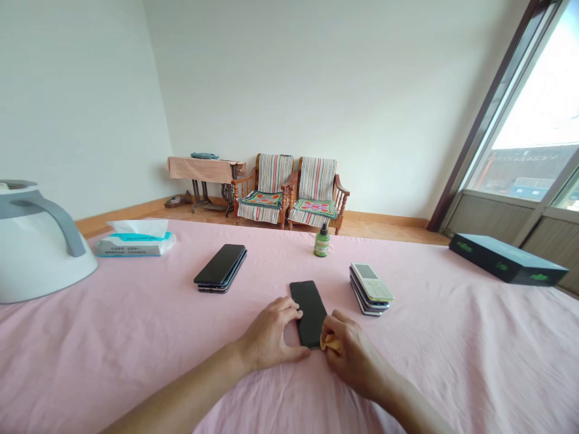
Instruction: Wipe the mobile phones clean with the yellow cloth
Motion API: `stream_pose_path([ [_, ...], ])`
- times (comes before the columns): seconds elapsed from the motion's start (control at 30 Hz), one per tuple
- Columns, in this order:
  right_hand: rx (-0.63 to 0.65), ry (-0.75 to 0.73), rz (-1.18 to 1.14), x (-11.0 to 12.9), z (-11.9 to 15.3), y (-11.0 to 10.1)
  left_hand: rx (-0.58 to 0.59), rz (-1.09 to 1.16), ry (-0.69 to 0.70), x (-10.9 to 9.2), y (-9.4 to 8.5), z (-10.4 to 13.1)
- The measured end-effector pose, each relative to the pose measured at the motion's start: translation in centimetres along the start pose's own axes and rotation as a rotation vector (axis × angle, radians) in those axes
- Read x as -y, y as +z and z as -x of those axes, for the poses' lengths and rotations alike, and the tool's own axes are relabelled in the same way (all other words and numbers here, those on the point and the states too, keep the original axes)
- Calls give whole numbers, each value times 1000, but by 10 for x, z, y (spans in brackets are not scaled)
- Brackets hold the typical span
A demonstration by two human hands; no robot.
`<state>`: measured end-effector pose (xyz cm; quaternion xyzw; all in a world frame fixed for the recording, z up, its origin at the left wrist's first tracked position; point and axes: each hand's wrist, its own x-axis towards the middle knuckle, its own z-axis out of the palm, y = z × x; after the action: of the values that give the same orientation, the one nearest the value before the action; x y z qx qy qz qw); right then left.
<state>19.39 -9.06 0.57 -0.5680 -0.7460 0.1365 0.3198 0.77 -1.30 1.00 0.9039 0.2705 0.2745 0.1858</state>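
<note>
A black smartphone [309,313] lies screen up on the pink tablecloth in front of me. My left hand [271,334] grips it from the left, fingertips on its left edge and thumb at its lower edge. Bunched inside my right hand [348,349] is a small yellow cloth [332,343], pressed against the phone's lower right side. To the left sits a stack of smartphones [221,265], dark screen on top. Another stack stands to the right, with a white keypad phone [371,282] uppermost.
Behind the phone stands a green spray bottle [321,242]. A tissue pack [136,240] and a white kettle [40,247] are at the left. A flat black box [506,259] lies far right. Beyond the pink tablecloth [149,337] are two wooden chairs [312,187] and a sewing-machine table [203,170].
</note>
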Motion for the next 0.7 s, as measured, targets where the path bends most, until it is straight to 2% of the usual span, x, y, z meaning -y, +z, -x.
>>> stream_pose_path([
  [0.17,-35,-41,-2,-1,2,8,-2,-6,1,1,1,0],
  [0.3,-93,-15,16,-3,2,18,-3,-10,5,2,1,0],
  [0.4,-88,-23,28,-2,3,21,-5,-9,6,3,2,1],
  [0.6,-107,48,52,-3,5,11,-7,-7,11,2,2,1],
  [0.7,-139,135,-86,-8,1,0,-6,-7,7,-1,0,1],
])
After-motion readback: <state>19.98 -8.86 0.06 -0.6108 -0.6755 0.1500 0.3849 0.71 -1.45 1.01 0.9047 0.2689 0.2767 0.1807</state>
